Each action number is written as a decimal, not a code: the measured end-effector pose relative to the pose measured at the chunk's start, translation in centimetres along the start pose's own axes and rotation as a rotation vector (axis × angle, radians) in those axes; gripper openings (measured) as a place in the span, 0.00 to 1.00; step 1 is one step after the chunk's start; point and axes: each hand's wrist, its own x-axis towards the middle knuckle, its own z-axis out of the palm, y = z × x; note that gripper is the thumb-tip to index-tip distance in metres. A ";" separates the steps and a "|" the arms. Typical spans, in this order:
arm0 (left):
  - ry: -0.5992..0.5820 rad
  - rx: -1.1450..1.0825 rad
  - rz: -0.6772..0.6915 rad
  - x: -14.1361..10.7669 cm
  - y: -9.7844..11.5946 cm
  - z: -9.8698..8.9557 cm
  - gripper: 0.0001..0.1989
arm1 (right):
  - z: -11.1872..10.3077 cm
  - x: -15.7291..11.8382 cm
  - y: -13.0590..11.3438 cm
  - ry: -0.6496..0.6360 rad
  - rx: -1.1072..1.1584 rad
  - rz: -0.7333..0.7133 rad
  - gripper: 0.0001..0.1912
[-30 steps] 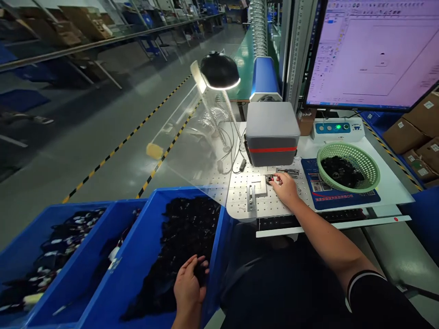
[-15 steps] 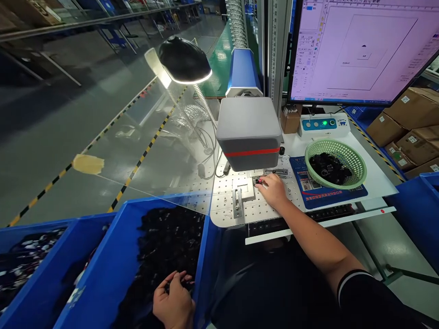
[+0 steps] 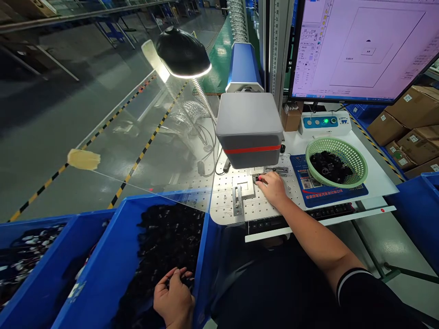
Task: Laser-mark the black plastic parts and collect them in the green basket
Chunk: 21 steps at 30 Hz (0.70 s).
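My right hand [image 3: 272, 188] pinches a small black part [image 3: 256, 178] against the metal fixture [image 3: 244, 187] on the perforated plate. A pinkish-red glow shows at its fingertips. Right above sits the grey box-shaped machine head [image 3: 249, 132] with a red stripe. Over the blue bin [image 3: 120, 224] at the lower left is my left hand [image 3: 176, 297], its fingers curled around a small black part that is mostly hidden. Many similar black parts [image 3: 168, 242] fill the bin beneath it.
A green basket [image 3: 360, 171] of black parts stands on a blue mat [image 3: 317, 200] at the right. Behind it are a control box [image 3: 325, 121] and a monitor [image 3: 363, 50]. A lit lamp [image 3: 183, 52] and a clear sheet [image 3: 147, 160] stand at the left.
The view has shifted slightly. Both hands keep almost the same place and grip. A small red spot now shows on the clear sheet above the bin.
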 end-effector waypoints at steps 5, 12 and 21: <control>-0.005 0.007 0.026 0.1 -0.2 0.0 0.12 | 0.2 0.0 0.2 0.024 0.006 -0.006 0.09; -0.024 -0.003 0.004 0.1 -0.1 -0.2 0.14 | -0.7 -1.1 0.4 0.039 0.021 0.023 0.10; -0.055 -0.118 -0.213 1.2 -0.5 -0.5 0.17 | -5.7 -11.3 0.3 0.044 0.010 -0.175 0.11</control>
